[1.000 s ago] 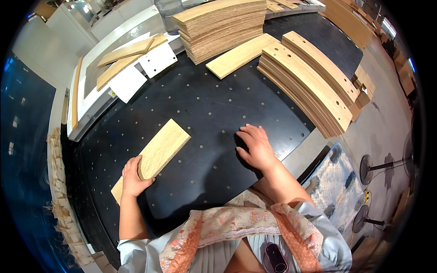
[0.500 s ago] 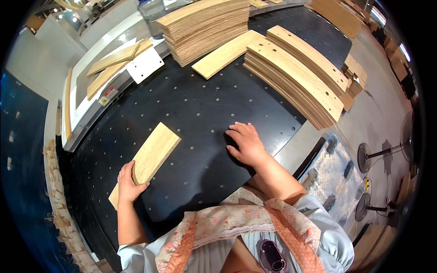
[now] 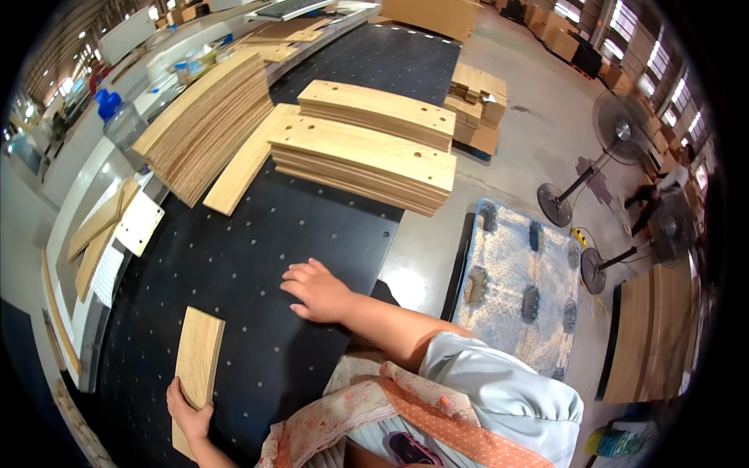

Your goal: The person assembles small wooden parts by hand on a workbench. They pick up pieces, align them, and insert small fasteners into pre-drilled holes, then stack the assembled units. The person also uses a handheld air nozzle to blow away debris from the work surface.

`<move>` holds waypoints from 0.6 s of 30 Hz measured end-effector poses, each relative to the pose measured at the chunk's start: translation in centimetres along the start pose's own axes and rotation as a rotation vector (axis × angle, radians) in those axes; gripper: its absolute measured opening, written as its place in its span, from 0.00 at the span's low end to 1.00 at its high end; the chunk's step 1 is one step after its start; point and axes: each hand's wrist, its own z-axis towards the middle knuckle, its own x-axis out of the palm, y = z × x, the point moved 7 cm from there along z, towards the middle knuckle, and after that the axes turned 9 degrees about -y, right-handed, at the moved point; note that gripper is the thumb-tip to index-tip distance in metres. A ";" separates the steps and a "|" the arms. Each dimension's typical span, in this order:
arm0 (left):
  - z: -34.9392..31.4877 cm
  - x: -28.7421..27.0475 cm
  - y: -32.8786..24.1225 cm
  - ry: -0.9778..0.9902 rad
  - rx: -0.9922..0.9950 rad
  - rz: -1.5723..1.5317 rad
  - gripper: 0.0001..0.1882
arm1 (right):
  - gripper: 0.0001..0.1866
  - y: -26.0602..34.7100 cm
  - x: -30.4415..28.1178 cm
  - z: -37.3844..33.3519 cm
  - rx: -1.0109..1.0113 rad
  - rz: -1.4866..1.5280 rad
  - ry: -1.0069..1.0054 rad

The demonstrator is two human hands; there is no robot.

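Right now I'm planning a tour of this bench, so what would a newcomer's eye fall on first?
Probably the tall stack of boards at the far left of the black table, beside a blue-capped bottle. Next, two lower stacks of drilled boards to its right. Nearer, the left hand grips a plank at the table's near left, with the right hand palm down to its right.

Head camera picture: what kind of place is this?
Probably a woodworking workshop: there's a tall stack of wooden boards, a shorter stack with holes, and a big standing fan.
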 end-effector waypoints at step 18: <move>0.1 -2.2 -3.9 0.040 0.044 0.056 0.45 | 0.22 -0.5 0.4 -0.1 0.033 0.048 0.028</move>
